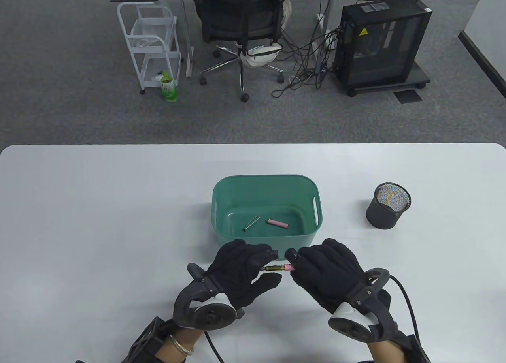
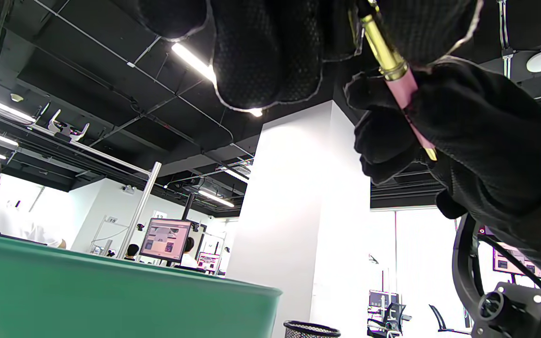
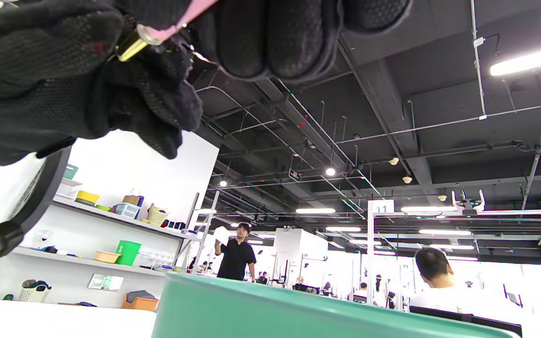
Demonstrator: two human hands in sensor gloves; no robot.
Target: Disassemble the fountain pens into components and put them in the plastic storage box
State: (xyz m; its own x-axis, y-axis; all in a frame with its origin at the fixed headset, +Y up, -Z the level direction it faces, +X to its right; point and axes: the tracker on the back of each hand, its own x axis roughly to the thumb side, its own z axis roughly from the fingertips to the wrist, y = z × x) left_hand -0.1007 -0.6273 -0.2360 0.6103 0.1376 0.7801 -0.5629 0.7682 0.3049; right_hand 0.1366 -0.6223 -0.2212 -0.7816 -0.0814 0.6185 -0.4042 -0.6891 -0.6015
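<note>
Pen (image 1: 278, 267): gold and pink, lying level between both hands just in front of the green box (image 1: 312, 224). Left hand (image 1: 241, 270) is pinching the gold end; right hand (image 1: 326, 270) is gripping the pink end. Box is holding a pink piece (image 1: 276, 223) and a metal tube (image 1: 251, 223). Mesh cup (image 1: 388, 211) is standing well to the right on the table (image 1: 99, 220).

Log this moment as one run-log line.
left hand: grips pen gold end | right hand: grips pink end | storage box: two parts inside | pen holder: right of box
</note>
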